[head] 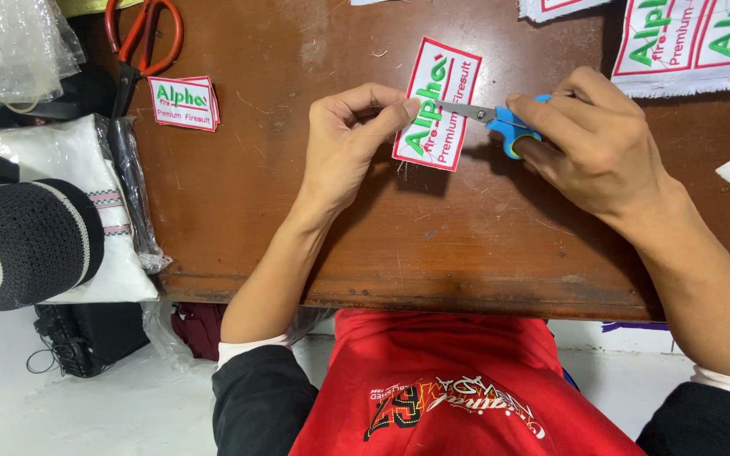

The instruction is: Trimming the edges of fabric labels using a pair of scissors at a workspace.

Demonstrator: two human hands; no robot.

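Observation:
My left hand (344,143) pinches the left edge of a white embroidered patch (437,105) with a red border and green lettering, holding it just above the brown wooden table (297,228). My right hand (593,143) grips small blue-handled scissors (500,120), whose metal blades point left and meet the patch at its middle. Loose threads hang from the patch's lower edge.
A small stack of similar patches (185,103) lies at the upper left beside large orange-handled scissors (141,38). Uncut sheets of patches (690,46) lie at the top right. A dark knitted cap (27,241) rests on folded white cloth (86,169) at the left; the table's front edge runs below my forearms.

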